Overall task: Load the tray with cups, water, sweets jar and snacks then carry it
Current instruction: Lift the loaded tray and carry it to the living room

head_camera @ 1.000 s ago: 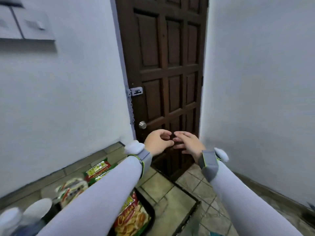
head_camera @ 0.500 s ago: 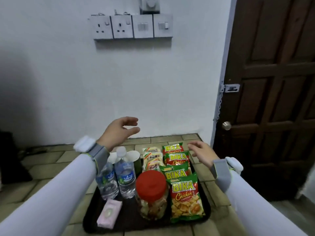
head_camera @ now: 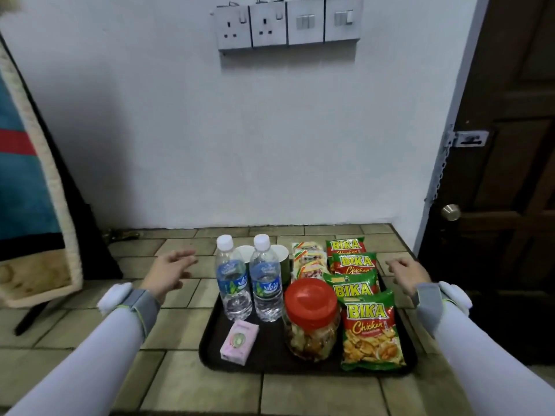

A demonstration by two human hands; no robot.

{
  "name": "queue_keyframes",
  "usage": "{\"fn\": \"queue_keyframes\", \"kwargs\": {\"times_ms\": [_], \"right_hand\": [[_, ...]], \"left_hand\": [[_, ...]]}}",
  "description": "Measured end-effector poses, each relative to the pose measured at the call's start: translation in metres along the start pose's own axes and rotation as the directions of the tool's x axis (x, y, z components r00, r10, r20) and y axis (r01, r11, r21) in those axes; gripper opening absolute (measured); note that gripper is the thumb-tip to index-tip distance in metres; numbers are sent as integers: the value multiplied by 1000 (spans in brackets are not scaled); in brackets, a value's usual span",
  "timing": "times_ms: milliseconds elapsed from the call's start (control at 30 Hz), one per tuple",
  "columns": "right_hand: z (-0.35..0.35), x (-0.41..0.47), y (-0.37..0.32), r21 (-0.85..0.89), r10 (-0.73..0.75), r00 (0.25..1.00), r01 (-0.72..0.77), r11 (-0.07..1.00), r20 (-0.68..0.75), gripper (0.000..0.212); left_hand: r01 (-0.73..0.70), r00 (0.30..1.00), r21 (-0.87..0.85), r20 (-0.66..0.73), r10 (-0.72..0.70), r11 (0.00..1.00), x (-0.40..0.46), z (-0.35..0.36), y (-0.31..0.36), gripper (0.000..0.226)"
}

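Reaching down on either side, the left hand (head_camera: 169, 273) and right hand (head_camera: 408, 273) hover with fingers spread, holding nothing. Loading looks finished: the black plastic tray (head_camera: 270, 349) sits on the tiled floor (head_camera: 186, 385) carrying bottles, cups, jar and snacks. Next, each hand should grip a tray edge and lift level.
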State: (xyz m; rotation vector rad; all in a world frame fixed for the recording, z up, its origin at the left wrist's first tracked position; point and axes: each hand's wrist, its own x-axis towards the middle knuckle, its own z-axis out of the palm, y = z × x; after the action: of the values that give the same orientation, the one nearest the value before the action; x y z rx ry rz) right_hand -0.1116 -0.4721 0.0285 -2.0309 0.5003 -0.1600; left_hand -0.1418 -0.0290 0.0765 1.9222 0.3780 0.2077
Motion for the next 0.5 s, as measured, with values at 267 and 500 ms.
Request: {"fn": "queue_keyframes", "kwargs": {"times_ms": [267,500], "right_hand": [[16,-10,10,-91,150,988,-148,985,21,24],[24,-11,23,152,283,958,-285,946,33,21]], "left_hand": [[60,977,385,165,-132,921,35,32,-58,30],[-85,988,590,153,-8,803,34,63,-72,29]]}}
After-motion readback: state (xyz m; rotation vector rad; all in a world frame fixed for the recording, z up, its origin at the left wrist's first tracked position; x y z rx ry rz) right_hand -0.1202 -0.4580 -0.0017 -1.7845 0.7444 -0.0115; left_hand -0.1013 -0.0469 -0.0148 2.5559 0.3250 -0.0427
